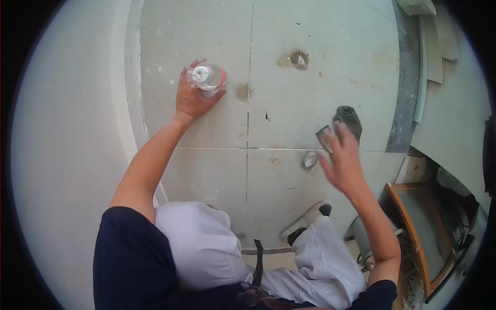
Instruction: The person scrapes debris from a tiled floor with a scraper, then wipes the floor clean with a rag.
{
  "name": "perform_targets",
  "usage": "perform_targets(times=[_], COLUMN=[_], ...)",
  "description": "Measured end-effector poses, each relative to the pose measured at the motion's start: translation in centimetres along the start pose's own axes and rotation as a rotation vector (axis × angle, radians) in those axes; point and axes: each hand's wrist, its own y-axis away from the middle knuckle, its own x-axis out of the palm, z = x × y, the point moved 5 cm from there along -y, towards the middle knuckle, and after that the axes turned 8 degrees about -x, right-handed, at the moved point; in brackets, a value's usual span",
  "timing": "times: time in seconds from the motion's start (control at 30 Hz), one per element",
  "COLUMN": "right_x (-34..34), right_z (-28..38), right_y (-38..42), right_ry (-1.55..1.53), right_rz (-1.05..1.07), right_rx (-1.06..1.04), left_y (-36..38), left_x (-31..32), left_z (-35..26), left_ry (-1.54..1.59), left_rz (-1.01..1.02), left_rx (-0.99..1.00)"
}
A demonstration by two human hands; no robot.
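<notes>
**Floor stuff: one hand per side, dark pouch is right by the right hand**

So, head view, looking down at the floor (289, 108). Right hand (345, 164) is kinda blurry, but its fingers are open and spread, pointing forward. The dark pouch (350, 123) lies on the floor just ahead of them and a bit to the right, partly under the fingertips from this angle. Can't tell if they actually touch it. Its long axis runs mostly fore and aft, near end leaning a little right, so pretty much in line with the fingers. A small flat plate (324, 138) sits right beside it, on the left, near the index finger, on a slant.

Left hand (192, 98) is over on the other side, curved around a clear bottle (213, 78). Bottle looks upright, white cap (200, 74) up. Can't tell whether that's a proper grip or just contact. For the pouch and plate, the right hand is easily nearer; the left is well apart from both.
</notes>
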Motion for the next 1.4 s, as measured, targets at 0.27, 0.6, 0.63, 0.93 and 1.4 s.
perform_targets(times=[0.27, 0.6, 0.63, 0.93, 1.4], right_x=[-8.1, 0.9, 2.8, 10.1, 7.9], right_z=[14.8, 9.5, 8.4, 2.6, -4.4], right_y=[0.2, -6.7, -7.1, -13.5, -17.9], right_ry=[-0.125, -0.34, -0.416, -0.245, -0.072], right_rz=[0.421, -0.148, -0.231, -0.658, -0.469], right_rx=[-0.327, 0.25, 0.337, 0.613, 0.702], left_y=[0.2, -0.6, -0.7, -1.0, -0.9], left_x=[-0.7, -0.6, -0.6, 0.1, -0.4], left_z=[-0.5, -0.9, -1.0, -1.3, -1.1], left_ry=[0.07, -0.132, -0.164, -0.366, -0.151], left_rz=[-0.072, 0.054, 0.08, 0.182, -0.007], left_rx=[-0.062, -0.147, -0.161, -0.194, -0.103])
